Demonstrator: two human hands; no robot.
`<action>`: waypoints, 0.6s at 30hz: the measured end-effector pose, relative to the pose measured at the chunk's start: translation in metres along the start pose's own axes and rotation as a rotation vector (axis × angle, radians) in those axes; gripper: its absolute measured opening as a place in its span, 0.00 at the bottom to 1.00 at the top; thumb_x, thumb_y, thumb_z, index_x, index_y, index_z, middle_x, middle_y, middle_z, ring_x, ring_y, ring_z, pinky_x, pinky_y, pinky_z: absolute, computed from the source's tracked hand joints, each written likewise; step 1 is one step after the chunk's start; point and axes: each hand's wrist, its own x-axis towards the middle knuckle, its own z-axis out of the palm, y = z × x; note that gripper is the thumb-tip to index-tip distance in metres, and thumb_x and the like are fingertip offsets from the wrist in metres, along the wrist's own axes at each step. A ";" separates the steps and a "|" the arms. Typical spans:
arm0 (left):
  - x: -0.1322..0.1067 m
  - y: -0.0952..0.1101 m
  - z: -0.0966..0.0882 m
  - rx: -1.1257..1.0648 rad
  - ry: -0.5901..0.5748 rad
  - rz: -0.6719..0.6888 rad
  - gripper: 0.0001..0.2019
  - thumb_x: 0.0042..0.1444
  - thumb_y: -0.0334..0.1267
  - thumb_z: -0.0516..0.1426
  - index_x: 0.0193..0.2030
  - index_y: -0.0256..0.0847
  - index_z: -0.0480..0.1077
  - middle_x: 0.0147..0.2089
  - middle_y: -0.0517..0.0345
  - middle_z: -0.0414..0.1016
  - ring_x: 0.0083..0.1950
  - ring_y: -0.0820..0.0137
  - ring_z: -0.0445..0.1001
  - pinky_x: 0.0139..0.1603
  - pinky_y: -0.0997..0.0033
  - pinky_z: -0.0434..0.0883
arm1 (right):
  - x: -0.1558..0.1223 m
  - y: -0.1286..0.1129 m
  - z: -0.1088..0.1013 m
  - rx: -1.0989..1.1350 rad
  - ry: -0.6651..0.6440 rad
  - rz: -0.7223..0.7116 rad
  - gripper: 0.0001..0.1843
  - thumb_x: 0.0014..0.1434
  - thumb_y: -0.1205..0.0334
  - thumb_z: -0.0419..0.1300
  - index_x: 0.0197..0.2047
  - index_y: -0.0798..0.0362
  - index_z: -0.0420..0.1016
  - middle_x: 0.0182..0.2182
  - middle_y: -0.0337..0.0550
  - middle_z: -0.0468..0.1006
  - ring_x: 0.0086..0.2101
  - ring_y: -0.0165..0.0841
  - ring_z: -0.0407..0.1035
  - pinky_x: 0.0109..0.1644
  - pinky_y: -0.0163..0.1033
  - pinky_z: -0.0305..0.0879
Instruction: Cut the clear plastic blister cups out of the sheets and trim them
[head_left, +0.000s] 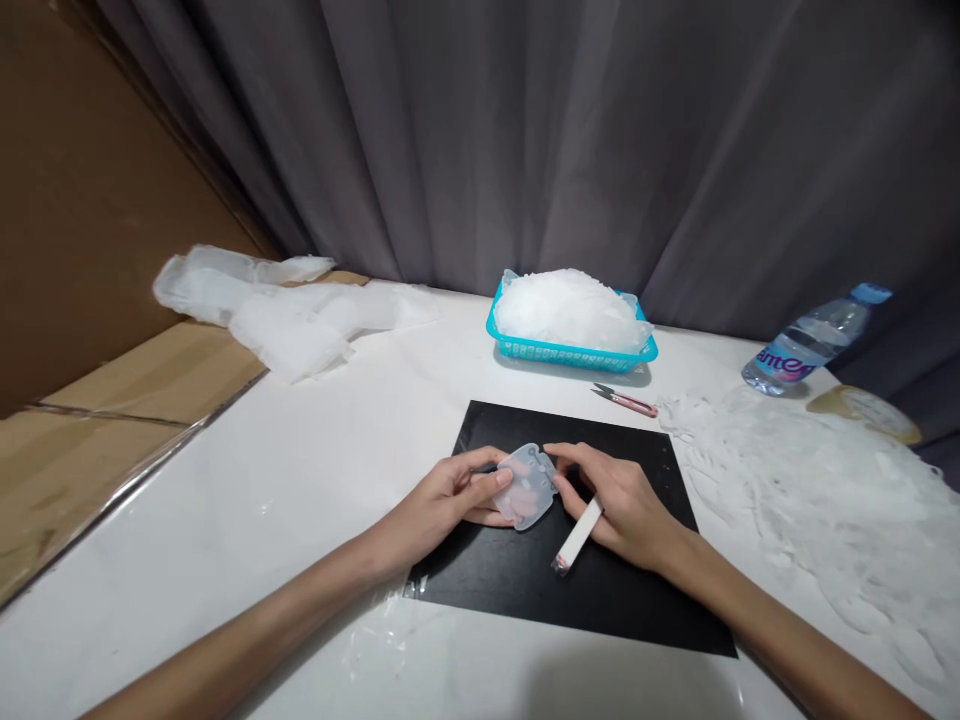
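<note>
My left hand (469,490) is closed on a thin, translucent plastic piece (530,500) with rounded corners and small cut-outs, its thumb lying across the front. At the piece's right edge are the thumb and index finger of my right hand (619,500). A white stick-like tool (581,535) is tucked in my right palm, its ragged, reddish end pointing down and toward me; its other end is hidden by the hand. Beneath both hands lies a black mat (517,590).
Behind the mat, a turquoise basket (570,355) holds a heap of whitish translucent pieces. Pink-handled thread snips (626,400) lie near it. To the right are a water bottle (814,345), a tape roll (862,412) and piled plastic scraps (832,500). Plastic film (292,325) lies left, by cardboard (172,375).
</note>
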 end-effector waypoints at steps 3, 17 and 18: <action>0.000 0.001 0.000 -0.033 0.036 -0.022 0.18 0.63 0.53 0.64 0.46 0.37 0.78 0.44 0.48 0.84 0.47 0.59 0.84 0.58 0.57 0.78 | -0.001 -0.001 0.002 -0.057 0.058 -0.020 0.18 0.73 0.65 0.54 0.64 0.53 0.64 0.38 0.48 0.81 0.35 0.36 0.79 0.40 0.39 0.76; -0.009 0.000 -0.020 -0.014 0.177 -0.066 0.24 0.64 0.59 0.61 0.52 0.39 0.78 0.46 0.49 0.83 0.47 0.61 0.81 0.50 0.64 0.78 | 0.011 -0.004 0.018 -0.107 -0.004 -0.069 0.19 0.76 0.60 0.48 0.66 0.55 0.62 0.38 0.48 0.79 0.37 0.39 0.77 0.37 0.41 0.75; -0.011 -0.001 -0.027 -0.001 0.180 -0.048 0.21 0.65 0.56 0.60 0.52 0.41 0.78 0.48 0.51 0.82 0.48 0.63 0.80 0.49 0.67 0.77 | 0.013 -0.006 0.021 -0.095 -0.011 -0.074 0.15 0.76 0.62 0.48 0.61 0.54 0.66 0.39 0.47 0.79 0.37 0.39 0.77 0.37 0.40 0.73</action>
